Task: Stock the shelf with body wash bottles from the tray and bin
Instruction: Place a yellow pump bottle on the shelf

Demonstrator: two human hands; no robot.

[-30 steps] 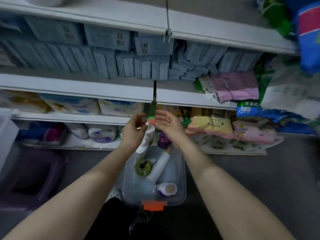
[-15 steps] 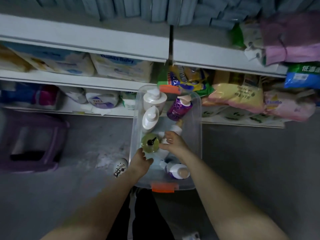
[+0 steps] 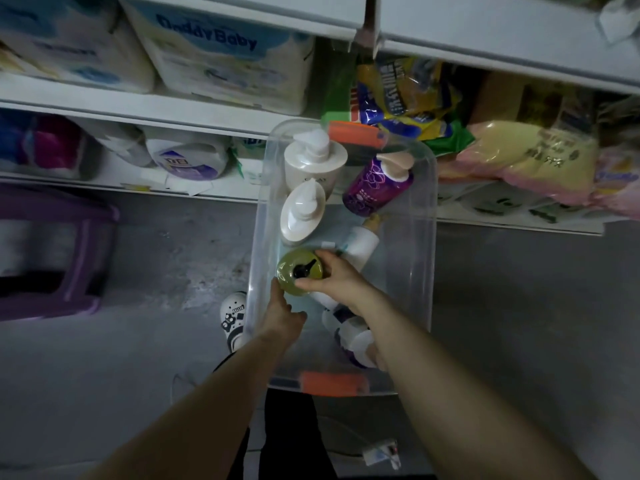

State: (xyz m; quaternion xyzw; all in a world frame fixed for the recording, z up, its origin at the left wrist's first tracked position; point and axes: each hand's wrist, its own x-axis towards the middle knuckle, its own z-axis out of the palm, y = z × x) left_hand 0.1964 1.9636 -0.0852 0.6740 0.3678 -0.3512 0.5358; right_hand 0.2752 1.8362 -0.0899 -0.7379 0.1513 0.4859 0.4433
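1. Here, both hands reach down into a clear plastic bin [image 3: 420, 237] that stands on the grey floor [image 3: 519, 306] in front of the shelves [image 3: 173, 109].
2. The right hand [image 3: 337, 278] has its fingers and thumb curled around the top of a green bottle [image 3: 294, 271] with a black pump, gripping it from the right side.
3. The left hand [image 3: 280, 315] touches the near side of the same green bottle with its fingertips; from above I cannot tell how tightly its fingers close on it.
4. The green bottle stands upright at the left side of the bin, about midway along it.
5. Beyond it, two white pump bottles [image 3: 304, 213] stand one behind the other along the bin's left wall.
6. A purple bottle [image 3: 375, 183] leans tilted at the far right of the bin.
7. A white bottle [image 3: 362, 244] lies on its side just beyond the right hand, and another bottle [image 3: 353, 344] lies under the right forearm.
8. Orange clips [image 3: 332, 382] sit on the near and far rims of the bin.
9. A purple stool [image 3: 52, 254] stands well apart on the left.
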